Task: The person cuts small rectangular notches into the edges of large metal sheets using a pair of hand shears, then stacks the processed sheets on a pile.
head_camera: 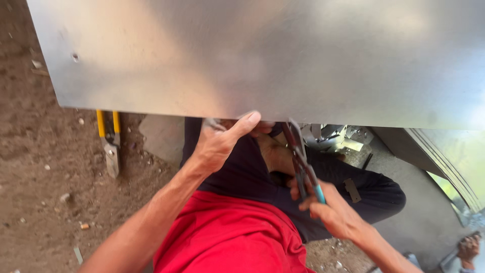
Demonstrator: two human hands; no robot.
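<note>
Where the red shirt (227, 237) and dark trousers (353, 194) fill the bottom of the view, the right hand (328, 210) is seen closed around the handles of the snips (302, 162), its fingers (308, 205) wrapped tight on the blue grip with the blades pointing up at the lower edge of the sheet (262, 55). Just beyond, the left hand (220, 144) is hooked over that same edge, thumb (247, 121) laid flat on the near face and the remaining fingers curled behind, out of sight. A cut palm is judged the main risk, since bare skin is pressed on a raw metal edge beside the blades; a slip of the sheet could also twist the cut. Yellow-handled cutters (110, 144) lie on the dirt (45, 167) to the left, metal offcuts (336, 136) sit beyond the knees, and another person's hand (469, 248) is glimpsed at far right.
</note>
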